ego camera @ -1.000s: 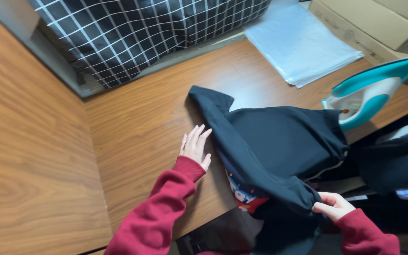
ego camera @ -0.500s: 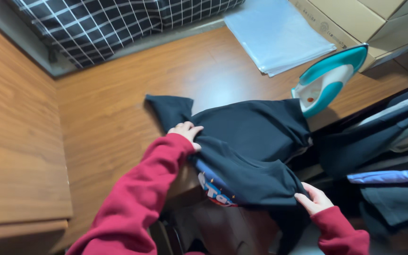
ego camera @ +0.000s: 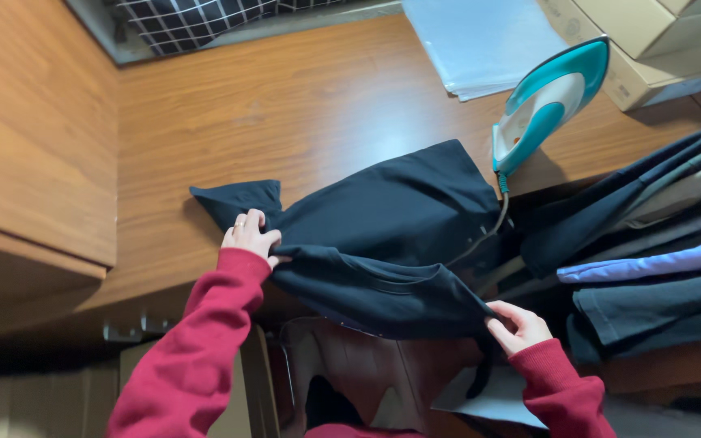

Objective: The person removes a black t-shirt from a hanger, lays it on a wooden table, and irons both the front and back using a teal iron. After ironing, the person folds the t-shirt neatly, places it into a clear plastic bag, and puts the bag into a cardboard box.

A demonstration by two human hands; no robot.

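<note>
Seen from above, two arms in dark red knit sleeves reach over the near edge of a brown wood-grain table (ego camera: 302,97). Nearest, the right hand (ego camera: 517,327) is closed in a pinch, thumb over fingers, on the near fold of a black cotton garment (ego camera: 399,219), holding that edge just off the table's front so the cloth stays taut. The left hand (ego camera: 249,235) is curled, fingers bent down onto the same fold at its left end, beside a short sleeve that lies flat; it seems to pin the cloth in place. The garment lies spread at the table's near edge, partly folded over itself. To its right hangs a pile of dark and lilac folded clothes (ego camera: 651,259). Further back stands a teal and white steam iron (ego camera: 549,101), upright on its heel so its plate is off the wood. Beyond lie clear plastic sleeves (ego camera: 488,40) and tan cardboard boxes (ego camera: 651,40).
</note>
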